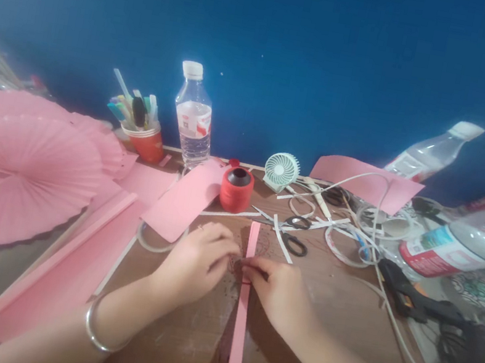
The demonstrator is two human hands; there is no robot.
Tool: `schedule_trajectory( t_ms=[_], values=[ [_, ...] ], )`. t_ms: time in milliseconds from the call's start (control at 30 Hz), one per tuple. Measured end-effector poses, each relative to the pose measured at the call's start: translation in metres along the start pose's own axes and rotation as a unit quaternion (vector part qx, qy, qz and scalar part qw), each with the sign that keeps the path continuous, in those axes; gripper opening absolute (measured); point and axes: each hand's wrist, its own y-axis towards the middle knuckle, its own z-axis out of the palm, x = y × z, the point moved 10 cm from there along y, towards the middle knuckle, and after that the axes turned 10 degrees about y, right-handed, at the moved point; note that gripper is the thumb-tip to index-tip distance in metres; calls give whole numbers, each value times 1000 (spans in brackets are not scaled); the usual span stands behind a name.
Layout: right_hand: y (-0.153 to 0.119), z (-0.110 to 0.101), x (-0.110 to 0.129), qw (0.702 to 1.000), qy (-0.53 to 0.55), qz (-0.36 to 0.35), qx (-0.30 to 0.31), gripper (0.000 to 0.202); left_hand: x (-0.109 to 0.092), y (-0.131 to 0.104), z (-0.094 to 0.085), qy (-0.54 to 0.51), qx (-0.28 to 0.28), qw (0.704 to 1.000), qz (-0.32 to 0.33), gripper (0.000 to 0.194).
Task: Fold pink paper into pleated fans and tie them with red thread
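Note:
A narrow folded pink paper strip (pixel 238 343) lies lengthwise on the brown table in the middle of the view. My left hand (pixel 198 258) is at its left side, fingers bent and thumb and fingertips pressed together; something thin and reddish shows at the fingertips, too small to name. From the right, my right hand (pixel 282 289) pinches at the strip's upper half, thumb and forefinger together over it. Beyond the hands stands a red round container (pixel 235 191) with a dark top. Black-handled scissors (pixel 294 245) lie to the right of the strip's far end.
Pink paper fans (pixel 18 173) and sheets cover the left side. A water bottle (pixel 194 116), a cup of pens (pixel 144 139) and a small fan (pixel 282 171) stand at the back. Cables, bottles and a black glue gun (pixel 405 295) crowd the right.

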Motion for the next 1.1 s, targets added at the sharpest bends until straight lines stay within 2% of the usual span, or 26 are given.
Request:
schedule_trajectory(
  t_ms=[67, 133, 267, 500, 800, 933, 1100],
  values=[
    [0, -1, 0, 1000, 0, -4, -7, 22, -15, -2, 15, 91, 74, 991, 65, 21],
    [-1, -2, -1, 1000, 7, -5, -15, 19, -18, -3, 24, 137, 118, 980, 80, 18],
    [-1, -4, -4, 999, 15, 9, -32, 11, -17, -1, 29, 160, 140, 974, 75, 16],
    [-1, -2, 0, 1000, -5, -9, -24, 10, -18, -2, 33, 205, 145, 962, 103, 15],
    [-2, 0, 5, 1000, -24, -17, -3, 19, -22, -8, 38, 272, 124, 944, 140, 13],
    [-1, 2, 11, 999, -8, -42, 11, 22, -18, -7, 34, 236, 106, 959, 119, 16],
    [-3, 5, 16, 996, -47, -79, 24, 21, -14, -7, 29, 165, 82, 978, 97, 15]
  ],
)
